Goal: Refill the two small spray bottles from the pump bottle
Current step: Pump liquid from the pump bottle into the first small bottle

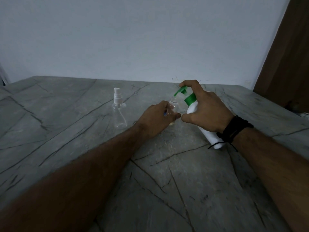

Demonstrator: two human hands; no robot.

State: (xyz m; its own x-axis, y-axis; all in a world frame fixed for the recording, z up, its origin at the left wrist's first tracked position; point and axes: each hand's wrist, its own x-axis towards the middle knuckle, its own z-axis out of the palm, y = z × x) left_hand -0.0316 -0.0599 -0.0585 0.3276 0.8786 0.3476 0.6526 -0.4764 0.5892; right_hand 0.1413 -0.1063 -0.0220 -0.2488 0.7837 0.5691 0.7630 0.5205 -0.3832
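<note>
The right hand (206,108) grips the pump bottle (199,113), fingers curled round its white body and the forefinger laid over the green pump head (182,91). The bottle is tilted, its long axis running from the base near the person's wrist up and away to the left, so the spout points down and left at the open bottle (173,105).

That small clear bottle stands uncapped on the table (66,131), and the left hand (158,119) wraps round its lower body from the left, fingers curled about it, leaving the threaded neck free. The spout tip sits just above and a little to the right of the neck, very close; whether it is truly over the opening cannot be told from this angle.

This alignment is what the pumping depends on: a press with the tip off-centre would likely run liquid down the outside (there is little margin, the neck being narrow).

The second spray bottle (119,111) stands capped and upright to the left, well apart from both hands, and looks empty.
</note>
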